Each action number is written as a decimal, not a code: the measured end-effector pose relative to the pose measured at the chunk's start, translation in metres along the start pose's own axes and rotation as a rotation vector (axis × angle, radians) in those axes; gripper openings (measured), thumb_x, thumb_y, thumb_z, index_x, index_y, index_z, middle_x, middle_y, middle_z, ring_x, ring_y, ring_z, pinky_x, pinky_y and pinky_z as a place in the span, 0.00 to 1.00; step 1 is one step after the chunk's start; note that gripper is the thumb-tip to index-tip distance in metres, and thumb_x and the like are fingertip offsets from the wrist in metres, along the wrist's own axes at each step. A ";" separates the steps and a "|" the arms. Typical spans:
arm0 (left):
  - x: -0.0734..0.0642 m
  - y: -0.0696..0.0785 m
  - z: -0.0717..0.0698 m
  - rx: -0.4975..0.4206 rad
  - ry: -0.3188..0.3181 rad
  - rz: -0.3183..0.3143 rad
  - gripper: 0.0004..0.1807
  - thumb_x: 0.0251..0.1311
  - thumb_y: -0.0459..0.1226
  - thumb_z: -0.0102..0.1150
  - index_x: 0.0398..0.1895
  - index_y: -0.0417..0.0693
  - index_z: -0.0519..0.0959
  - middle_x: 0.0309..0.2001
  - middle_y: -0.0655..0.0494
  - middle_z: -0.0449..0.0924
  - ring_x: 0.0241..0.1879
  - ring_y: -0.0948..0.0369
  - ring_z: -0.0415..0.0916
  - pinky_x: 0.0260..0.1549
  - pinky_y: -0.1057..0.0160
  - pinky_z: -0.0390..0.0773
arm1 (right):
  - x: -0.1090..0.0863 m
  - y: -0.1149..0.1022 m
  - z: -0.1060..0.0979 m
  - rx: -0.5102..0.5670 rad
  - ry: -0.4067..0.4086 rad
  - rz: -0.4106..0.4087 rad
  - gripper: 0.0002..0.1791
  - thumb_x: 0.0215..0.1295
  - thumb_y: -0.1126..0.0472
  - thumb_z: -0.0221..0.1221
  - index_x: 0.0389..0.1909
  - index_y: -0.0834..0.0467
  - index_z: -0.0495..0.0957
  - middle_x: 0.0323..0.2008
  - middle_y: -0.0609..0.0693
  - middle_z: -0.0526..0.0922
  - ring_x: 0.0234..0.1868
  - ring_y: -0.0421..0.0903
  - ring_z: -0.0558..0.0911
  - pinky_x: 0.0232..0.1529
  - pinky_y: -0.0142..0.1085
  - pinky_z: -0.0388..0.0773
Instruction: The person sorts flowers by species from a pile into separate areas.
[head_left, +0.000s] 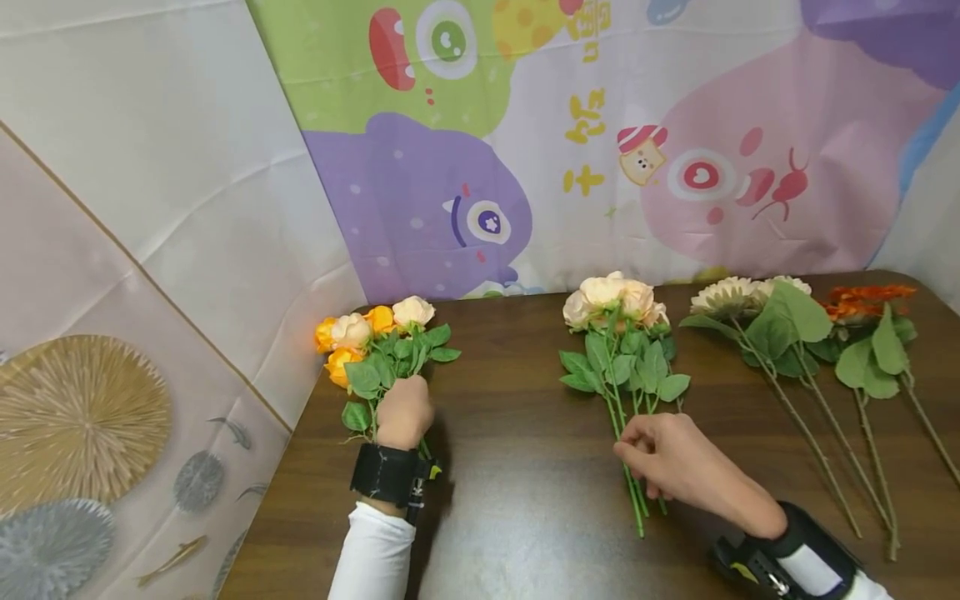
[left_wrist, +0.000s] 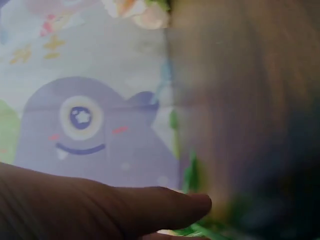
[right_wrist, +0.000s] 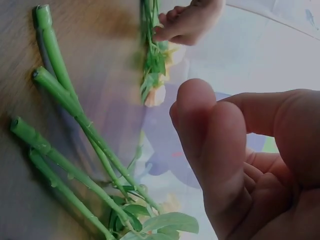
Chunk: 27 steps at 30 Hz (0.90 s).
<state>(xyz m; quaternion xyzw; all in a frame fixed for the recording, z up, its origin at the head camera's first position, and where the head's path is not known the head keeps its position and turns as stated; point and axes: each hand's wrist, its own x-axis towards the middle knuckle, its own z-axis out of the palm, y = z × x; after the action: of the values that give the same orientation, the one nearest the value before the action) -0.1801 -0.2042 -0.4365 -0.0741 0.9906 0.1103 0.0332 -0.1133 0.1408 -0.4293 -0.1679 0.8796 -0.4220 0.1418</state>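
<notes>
At the table's left lies a bunch of orange and cream artificial roses with green leaves. My left hand grips its stems; the hand's back hides the grip in the head view, and its thumb shows in the left wrist view. In the middle lies a second bunch of pale peach roses, its green stems spread on the table. Just above those stems hovers my right hand, fingers loosely curled. The right wrist view shows nothing between its fingers.
On the right side of the brown table lie cream flowers and rust-orange flowers with long stems. A cartoon-printed cloth hangs behind the table. Patterned cloth covers the left side.
</notes>
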 end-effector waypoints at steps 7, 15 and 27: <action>0.005 0.001 0.009 0.025 0.000 -0.030 0.08 0.63 0.24 0.54 0.36 0.32 0.84 0.32 0.36 0.83 0.28 0.43 0.82 0.22 0.47 0.80 | -0.003 -0.001 0.001 0.005 -0.002 -0.021 0.08 0.70 0.59 0.58 0.38 0.60 0.82 0.19 0.49 0.80 0.15 0.44 0.78 0.14 0.34 0.72; 0.007 -0.006 0.012 0.000 0.013 0.000 0.08 0.62 0.23 0.52 0.38 0.29 0.82 0.35 0.35 0.83 0.32 0.41 0.83 0.27 0.46 0.82 | -0.002 -0.001 0.001 -0.004 -0.009 -0.046 0.08 0.71 0.59 0.58 0.38 0.59 0.82 0.18 0.48 0.80 0.15 0.43 0.77 0.13 0.33 0.72; 0.004 0.000 0.004 -0.062 0.072 0.054 0.09 0.64 0.24 0.48 0.34 0.30 0.81 0.30 0.35 0.82 0.30 0.42 0.82 0.26 0.48 0.81 | -0.003 -0.003 0.002 -0.004 -0.015 -0.067 0.08 0.71 0.59 0.58 0.38 0.59 0.82 0.17 0.47 0.79 0.14 0.42 0.76 0.12 0.34 0.71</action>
<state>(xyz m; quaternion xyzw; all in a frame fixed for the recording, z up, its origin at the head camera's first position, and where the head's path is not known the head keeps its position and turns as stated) -0.1843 -0.2038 -0.4411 -0.0523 0.9889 0.1388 -0.0080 -0.1091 0.1396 -0.4279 -0.2006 0.8733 -0.4234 0.1336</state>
